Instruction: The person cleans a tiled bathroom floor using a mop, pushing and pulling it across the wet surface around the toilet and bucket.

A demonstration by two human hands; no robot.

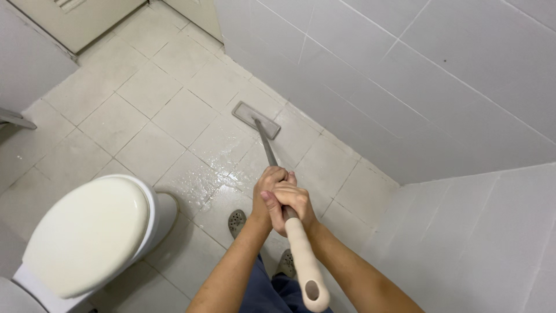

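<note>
So both hands, left hand [267, 188] and right hand [296, 202], clamp the mop handle [301, 255] together, pressing the flat mop head [256, 119] onto wet floor [220, 162] near the far wall [405, 87]

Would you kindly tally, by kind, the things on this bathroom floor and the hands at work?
Flat mop: 1, its handle gripped by both hands
Toilet, lid closed: 1
Grey clogs: 2, one on each foot
Hands: 2, the left hand and the right hand
Total: 6
</note>
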